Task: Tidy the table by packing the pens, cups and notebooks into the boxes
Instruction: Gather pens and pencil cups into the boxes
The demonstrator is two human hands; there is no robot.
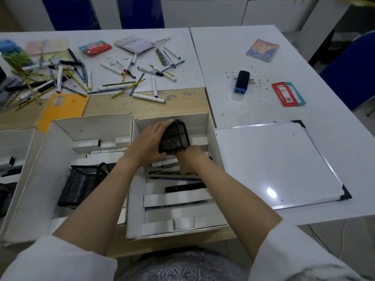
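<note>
Both hands are inside the right white box (211, 136). My left hand (149, 141) grips the side of a black mesh cup (174, 136), which is tilted over the box's far end. Under the cup, my right hand (188, 157) curls down onto pens (166, 162) lying in the box; I cannot tell if it holds one. A second black mesh cup (81, 183) lies on its side in the left white box (40, 159). Many pens and pencils (129, 74) lie scattered on the table beyond. An orange notebook (63, 108) lies behind the left box.
A whiteboard (276, 163) lies flat to the right of the boxes. Further right are a blue-black sharpener (241, 81), a red pack (287, 94) and a small book (262, 50). A pastel notebook (135, 44) and another red pack (95, 48) lie at the back.
</note>
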